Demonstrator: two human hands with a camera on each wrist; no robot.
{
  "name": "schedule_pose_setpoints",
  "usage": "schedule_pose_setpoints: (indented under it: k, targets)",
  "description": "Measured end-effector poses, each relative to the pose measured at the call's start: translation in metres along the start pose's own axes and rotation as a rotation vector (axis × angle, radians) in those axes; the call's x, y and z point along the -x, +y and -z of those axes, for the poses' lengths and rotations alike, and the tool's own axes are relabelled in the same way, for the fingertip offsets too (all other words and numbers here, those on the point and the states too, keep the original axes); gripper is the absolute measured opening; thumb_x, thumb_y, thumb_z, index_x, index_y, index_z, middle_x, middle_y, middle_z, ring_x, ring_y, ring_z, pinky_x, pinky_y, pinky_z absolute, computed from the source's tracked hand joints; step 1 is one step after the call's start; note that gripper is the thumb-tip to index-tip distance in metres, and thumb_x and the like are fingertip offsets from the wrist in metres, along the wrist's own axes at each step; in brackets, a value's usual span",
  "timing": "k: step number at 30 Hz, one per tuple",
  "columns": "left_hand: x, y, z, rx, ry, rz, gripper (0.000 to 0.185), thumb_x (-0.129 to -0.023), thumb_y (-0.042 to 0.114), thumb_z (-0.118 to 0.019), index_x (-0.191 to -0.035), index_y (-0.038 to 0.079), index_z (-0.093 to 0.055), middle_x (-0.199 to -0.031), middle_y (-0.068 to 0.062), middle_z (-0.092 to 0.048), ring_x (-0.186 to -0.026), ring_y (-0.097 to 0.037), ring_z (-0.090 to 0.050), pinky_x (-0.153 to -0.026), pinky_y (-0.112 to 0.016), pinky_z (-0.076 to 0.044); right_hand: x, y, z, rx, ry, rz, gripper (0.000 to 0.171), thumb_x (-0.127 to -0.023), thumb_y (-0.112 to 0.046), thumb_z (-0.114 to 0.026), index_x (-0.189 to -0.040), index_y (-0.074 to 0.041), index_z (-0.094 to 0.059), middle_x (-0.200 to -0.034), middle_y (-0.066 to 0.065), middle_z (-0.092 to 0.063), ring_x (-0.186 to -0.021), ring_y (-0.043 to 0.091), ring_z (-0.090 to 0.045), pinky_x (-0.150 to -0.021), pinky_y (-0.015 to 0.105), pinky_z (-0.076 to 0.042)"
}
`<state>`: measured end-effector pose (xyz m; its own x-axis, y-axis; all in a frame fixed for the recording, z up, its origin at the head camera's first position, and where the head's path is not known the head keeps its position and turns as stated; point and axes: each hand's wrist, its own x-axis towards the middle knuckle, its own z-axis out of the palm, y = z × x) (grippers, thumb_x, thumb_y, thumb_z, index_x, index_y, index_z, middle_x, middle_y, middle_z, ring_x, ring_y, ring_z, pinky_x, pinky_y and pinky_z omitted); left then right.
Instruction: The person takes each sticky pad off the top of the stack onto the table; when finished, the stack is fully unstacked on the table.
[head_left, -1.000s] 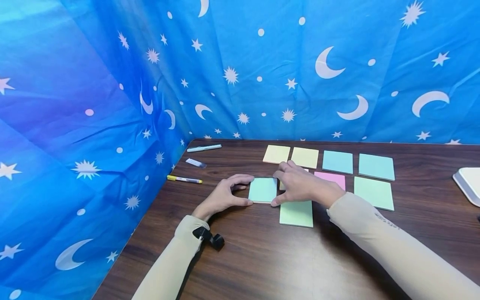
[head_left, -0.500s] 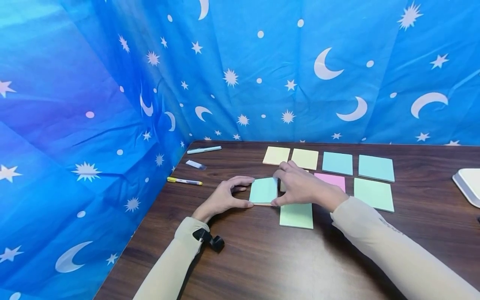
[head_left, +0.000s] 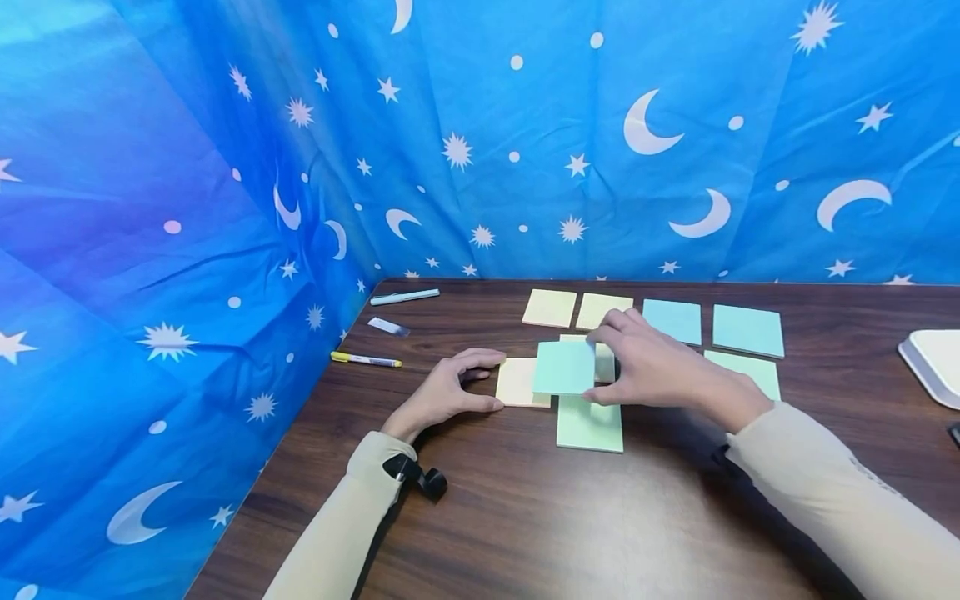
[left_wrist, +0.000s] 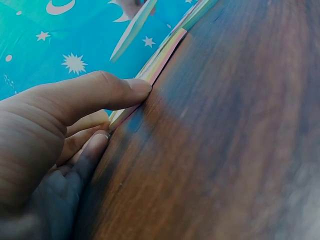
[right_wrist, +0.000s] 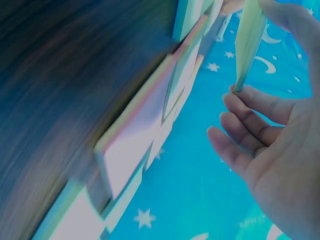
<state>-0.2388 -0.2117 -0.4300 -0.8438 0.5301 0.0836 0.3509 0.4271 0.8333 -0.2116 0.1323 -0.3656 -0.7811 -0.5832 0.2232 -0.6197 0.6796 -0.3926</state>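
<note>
Lifting a pale blue square sticky-note pad (head_left: 564,367) clear of the pale yellow pad (head_left: 514,382), the right hand (head_left: 660,367) pinches it while the left hand (head_left: 442,393) steadies the yellow pad on the dark wooden table (head_left: 525,517), thumb and fingers curled against its edge. Next probably comes placing it among the laid-out pads. No writing is legible.

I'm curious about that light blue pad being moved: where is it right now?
In the head view the blue pad is lifted off the table, held in the right hand, just right of the yellow pad that the left hand steadies.
</note>
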Motion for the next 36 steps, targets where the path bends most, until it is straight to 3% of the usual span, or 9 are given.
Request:
schedule_pose_setpoints:
  k: [8,16,27,36]
  targets:
    - [0.001,0.001,0.000,0.006,0.000,-0.012,0.065,-0.085,0.008,-0.089,-0.145,0.005,-0.065,-0.150,-0.010,-0.058,-0.135,-0.027,-0.057,-0.111,-0.037,-0.049,0.044,0.016,0.020,0.015,0.047,-0.014,0.073,-0.078,-0.043,-0.093,-0.127,0.005,-0.069,-0.120,0.013,-0.063,-0.111,0.031,-0.054,-0.085,0.050,-0.056]
    - [0.002,0.001,0.002,0.010,0.014,-0.003,0.065,-0.085,0.008,-0.089,-0.145,0.005,-0.065,-0.152,-0.010,-0.057,-0.135,-0.028,-0.057,-0.112,-0.039,-0.049,0.080,0.026,0.031,0.091,0.058,-0.051,0.075,-0.074,-0.047,-0.096,-0.125,0.002,-0.071,-0.117,0.012,-0.064,-0.104,0.027,-0.054,-0.074,0.044,-0.058]
    - [0.004,0.002,0.001,0.004,0.011,0.004,0.064,-0.086,0.009,-0.088,-0.145,0.007,-0.066,-0.151,-0.007,-0.057,-0.134,-0.024,-0.057,-0.111,-0.036,-0.049,0.120,0.034,0.026,0.131,0.022,-0.083,0.077,-0.073,-0.054,-0.095,-0.124,-0.002,-0.071,-0.121,0.012,-0.062,-0.110,0.031,-0.056,-0.081,0.052,-0.060]
    - [0.006,0.002,0.006,-0.006,0.014,-0.010,0.063,-0.086,0.007,-0.088,-0.145,0.005,-0.066,-0.151,-0.009,-0.058,-0.134,-0.027,-0.057,-0.112,-0.040,-0.049,0.133,0.038,0.013,0.153,0.022,-0.077,0.077,-0.069,-0.054,-0.097,-0.120,-0.002,-0.073,-0.115,0.005,-0.061,-0.103,0.023,-0.054,-0.074,0.041,-0.056]
